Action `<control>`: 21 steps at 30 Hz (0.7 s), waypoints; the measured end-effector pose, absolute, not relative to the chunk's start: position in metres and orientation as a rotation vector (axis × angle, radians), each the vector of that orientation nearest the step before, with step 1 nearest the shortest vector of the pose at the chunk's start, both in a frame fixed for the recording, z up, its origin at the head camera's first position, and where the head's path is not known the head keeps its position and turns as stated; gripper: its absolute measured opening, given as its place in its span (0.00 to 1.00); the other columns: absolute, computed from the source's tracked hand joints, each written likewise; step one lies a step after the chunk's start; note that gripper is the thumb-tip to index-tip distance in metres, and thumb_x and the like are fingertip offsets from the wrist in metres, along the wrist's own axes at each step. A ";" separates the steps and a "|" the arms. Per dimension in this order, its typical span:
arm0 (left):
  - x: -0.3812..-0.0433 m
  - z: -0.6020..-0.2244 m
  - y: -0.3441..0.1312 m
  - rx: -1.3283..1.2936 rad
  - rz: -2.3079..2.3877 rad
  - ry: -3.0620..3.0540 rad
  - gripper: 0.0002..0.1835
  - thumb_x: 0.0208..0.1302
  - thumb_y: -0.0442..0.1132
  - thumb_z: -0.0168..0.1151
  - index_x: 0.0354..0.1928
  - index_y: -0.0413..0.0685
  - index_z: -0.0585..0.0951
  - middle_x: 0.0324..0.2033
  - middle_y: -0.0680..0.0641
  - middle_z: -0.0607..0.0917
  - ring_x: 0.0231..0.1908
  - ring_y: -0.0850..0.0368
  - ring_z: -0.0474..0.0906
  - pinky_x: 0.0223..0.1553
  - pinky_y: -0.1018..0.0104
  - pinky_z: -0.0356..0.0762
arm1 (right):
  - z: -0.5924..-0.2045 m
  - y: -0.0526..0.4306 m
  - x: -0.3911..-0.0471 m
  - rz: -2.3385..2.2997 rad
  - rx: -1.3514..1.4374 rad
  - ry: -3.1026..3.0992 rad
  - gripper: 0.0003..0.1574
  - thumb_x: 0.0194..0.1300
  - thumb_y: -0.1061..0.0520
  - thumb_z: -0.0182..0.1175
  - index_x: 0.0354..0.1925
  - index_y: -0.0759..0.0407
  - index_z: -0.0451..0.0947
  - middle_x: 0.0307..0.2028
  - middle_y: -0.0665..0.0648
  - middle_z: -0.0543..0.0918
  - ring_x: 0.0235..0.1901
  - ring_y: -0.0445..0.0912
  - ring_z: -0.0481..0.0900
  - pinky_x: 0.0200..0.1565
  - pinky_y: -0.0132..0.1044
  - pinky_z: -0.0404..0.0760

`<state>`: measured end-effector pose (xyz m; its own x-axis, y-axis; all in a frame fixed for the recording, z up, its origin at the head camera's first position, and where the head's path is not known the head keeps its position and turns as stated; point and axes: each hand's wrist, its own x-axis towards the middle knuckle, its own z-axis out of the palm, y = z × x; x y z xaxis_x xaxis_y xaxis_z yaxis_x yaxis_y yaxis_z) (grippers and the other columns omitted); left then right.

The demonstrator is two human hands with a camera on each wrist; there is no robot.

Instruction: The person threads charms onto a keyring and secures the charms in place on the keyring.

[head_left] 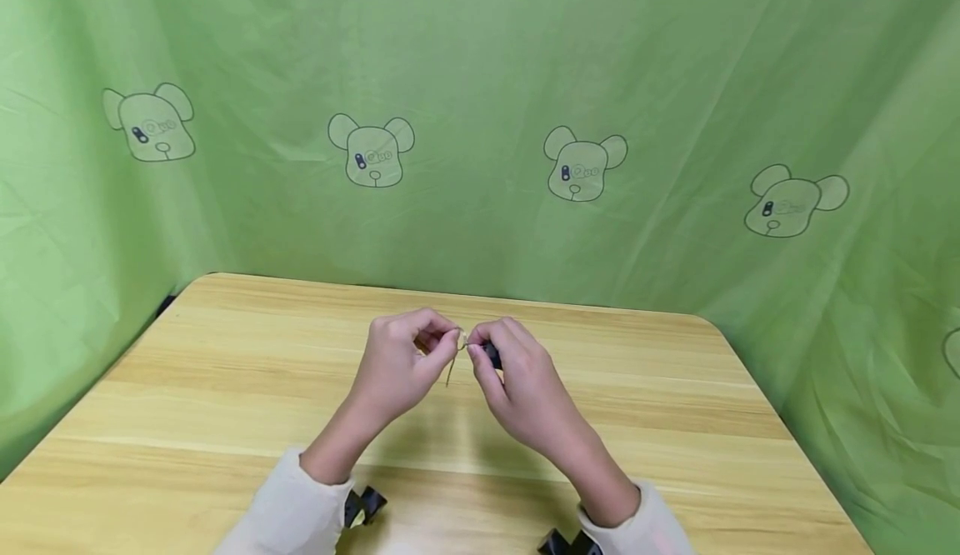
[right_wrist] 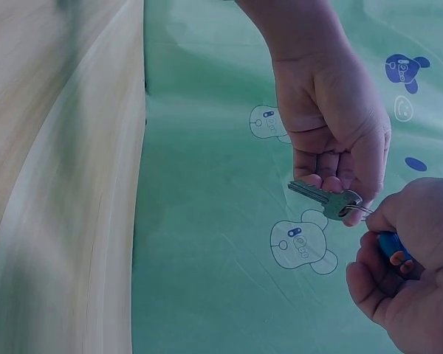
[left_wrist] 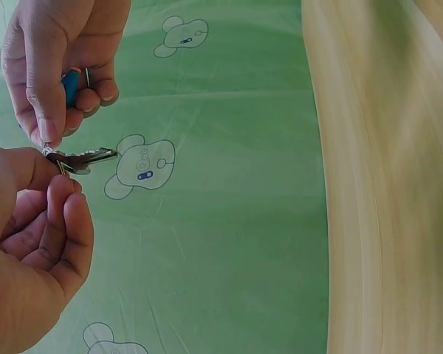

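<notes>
Over the table, both hands meet close together. Thumb and fingertips of my left hand [head_left: 397, 363] pinch a metal key [right_wrist: 328, 199] by its head, its toothed blade sticking out past them. A thin wire key ring [right_wrist: 363, 209] runs through the key's head to my right hand [head_left: 525, 380], whose thumb and forefinger pinch it. Curled in the other right fingers is a small blue fob [right_wrist: 391, 245] with orange parts, mostly hidden by the palm; it looks dark in the head view.
The wood-grain table [head_left: 225, 422] has rounded far corners. A green curtain [head_left: 480, 55] printed with bear heads hangs behind it and along both sides. Black wrist mounts [head_left: 365, 507] show at the light sleeves [head_left: 288, 509].
</notes>
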<state>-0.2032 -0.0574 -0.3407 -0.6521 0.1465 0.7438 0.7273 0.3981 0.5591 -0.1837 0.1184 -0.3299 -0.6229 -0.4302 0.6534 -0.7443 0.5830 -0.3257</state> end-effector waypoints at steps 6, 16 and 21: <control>-0.202 -0.340 -0.057 -0.703 -1.251 -2.074 0.05 0.57 0.30 0.63 0.27 0.46 0.84 0.21 0.56 0.83 0.19 0.70 0.75 0.23 0.75 0.77 | -0.330 0.118 -0.183 0.811 0.933 -2.301 0.04 0.70 0.59 0.52 0.38 0.58 0.73 0.33 0.49 0.73 0.32 0.40 0.69 0.31 0.30 0.73; -0.201 -0.339 -0.056 -0.637 -1.291 -2.097 0.04 0.56 0.32 0.63 0.26 0.46 0.84 0.19 0.57 0.82 0.18 0.69 0.74 0.21 0.73 0.77 | -0.331 0.117 -0.184 0.788 0.939 -2.294 0.04 0.70 0.59 0.53 0.38 0.59 0.74 0.33 0.49 0.74 0.32 0.42 0.70 0.31 0.30 0.73; -0.201 -0.339 -0.056 -0.588 -1.338 -2.128 0.04 0.57 0.33 0.64 0.27 0.46 0.85 0.19 0.58 0.82 0.19 0.69 0.75 0.21 0.72 0.77 | -0.332 0.116 -0.184 0.781 0.936 -2.292 0.04 0.69 0.59 0.53 0.38 0.59 0.74 0.33 0.49 0.74 0.32 0.40 0.70 0.32 0.30 0.73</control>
<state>-0.2008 -0.0559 -0.3389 -0.7515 0.0719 0.6558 0.6222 0.4077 0.6683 -0.1837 0.1156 -0.3320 -0.6136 -0.4345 0.6593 -0.7467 0.5908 -0.3056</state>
